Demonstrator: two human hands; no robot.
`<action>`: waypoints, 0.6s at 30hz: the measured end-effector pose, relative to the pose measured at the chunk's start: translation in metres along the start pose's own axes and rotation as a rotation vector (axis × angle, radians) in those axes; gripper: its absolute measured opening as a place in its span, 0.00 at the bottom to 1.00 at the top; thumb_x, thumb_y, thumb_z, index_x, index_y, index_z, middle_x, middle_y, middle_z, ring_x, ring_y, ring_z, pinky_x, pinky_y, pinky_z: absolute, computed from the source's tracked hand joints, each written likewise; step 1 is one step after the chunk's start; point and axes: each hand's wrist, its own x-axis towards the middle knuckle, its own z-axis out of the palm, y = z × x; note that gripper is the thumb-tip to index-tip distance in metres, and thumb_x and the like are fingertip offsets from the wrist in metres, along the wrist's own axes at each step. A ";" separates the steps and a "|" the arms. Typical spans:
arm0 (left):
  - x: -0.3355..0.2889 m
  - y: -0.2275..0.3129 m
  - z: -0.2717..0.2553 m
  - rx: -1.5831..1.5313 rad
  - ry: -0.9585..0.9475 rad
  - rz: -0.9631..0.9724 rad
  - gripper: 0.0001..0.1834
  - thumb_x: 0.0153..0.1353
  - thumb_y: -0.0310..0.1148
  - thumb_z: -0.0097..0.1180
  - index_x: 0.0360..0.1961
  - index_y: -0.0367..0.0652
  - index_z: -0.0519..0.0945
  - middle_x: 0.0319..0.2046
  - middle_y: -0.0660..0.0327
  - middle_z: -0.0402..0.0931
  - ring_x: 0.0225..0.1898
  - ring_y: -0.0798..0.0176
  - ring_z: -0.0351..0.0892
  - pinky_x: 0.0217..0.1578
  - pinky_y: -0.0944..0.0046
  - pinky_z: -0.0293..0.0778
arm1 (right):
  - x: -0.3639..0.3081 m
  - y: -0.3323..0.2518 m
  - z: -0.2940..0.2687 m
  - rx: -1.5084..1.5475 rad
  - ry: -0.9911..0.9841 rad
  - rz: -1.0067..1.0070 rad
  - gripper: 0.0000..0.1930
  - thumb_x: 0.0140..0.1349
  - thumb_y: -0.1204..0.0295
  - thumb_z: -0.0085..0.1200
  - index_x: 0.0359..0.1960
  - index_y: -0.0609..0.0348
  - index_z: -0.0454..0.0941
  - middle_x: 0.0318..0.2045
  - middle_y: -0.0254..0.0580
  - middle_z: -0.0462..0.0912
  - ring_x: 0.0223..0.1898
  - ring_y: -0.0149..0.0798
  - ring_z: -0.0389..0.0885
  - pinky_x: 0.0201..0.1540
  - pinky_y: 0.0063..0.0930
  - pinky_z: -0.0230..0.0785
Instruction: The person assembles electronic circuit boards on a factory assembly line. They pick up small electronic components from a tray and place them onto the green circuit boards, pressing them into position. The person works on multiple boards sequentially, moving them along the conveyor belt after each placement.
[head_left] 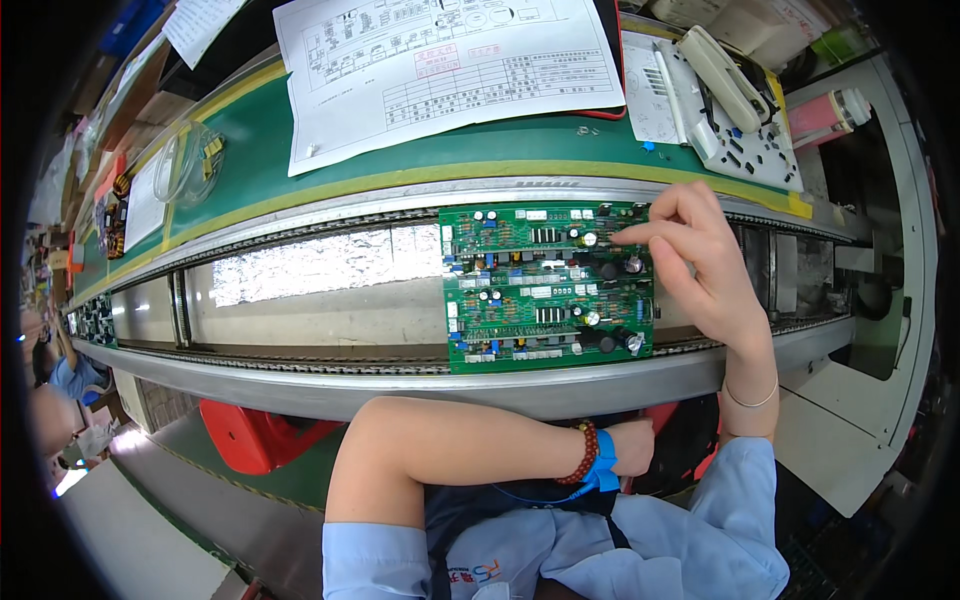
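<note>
A green circuit board panel (pixel 490 315) packed with capacitors, connectors and other small parts lies across the rails in front of me. My right hand (pixel 695 265) hovers over its right edge. The index finger reaches to the components by the upper right part of the panel; thumb and index finger are apart, with nothing visible between them. Whether the fingertip touches a part cannot be told. My left forearm lies across my body, below the rails. My left hand (pixel 633 448) is beneath my right forearm, and its fingers are mostly hidden. A blue wrist strap (pixel 602 462) circles that wrist.
Metal rails with chains (pixel 400 390) run left to right. Behind them, a green bench (pixel 250 170) carries a printed sheet (pixel 450 80), a clear plastic bowl (pixel 190 165) and a white tray (pixel 750 155) with small black parts. A red stool (pixel 240 437) stands below.
</note>
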 end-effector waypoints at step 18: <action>-0.002 -0.001 -0.005 0.029 -0.029 0.010 0.08 0.43 0.34 0.53 0.19 0.44 0.83 0.21 0.61 0.79 0.27 0.60 0.75 0.26 0.62 0.62 | -0.001 0.002 0.002 -0.034 -0.021 -0.025 0.08 0.56 0.73 0.47 0.32 0.60 0.79 0.28 0.40 0.67 0.35 0.41 0.64 0.42 0.32 0.57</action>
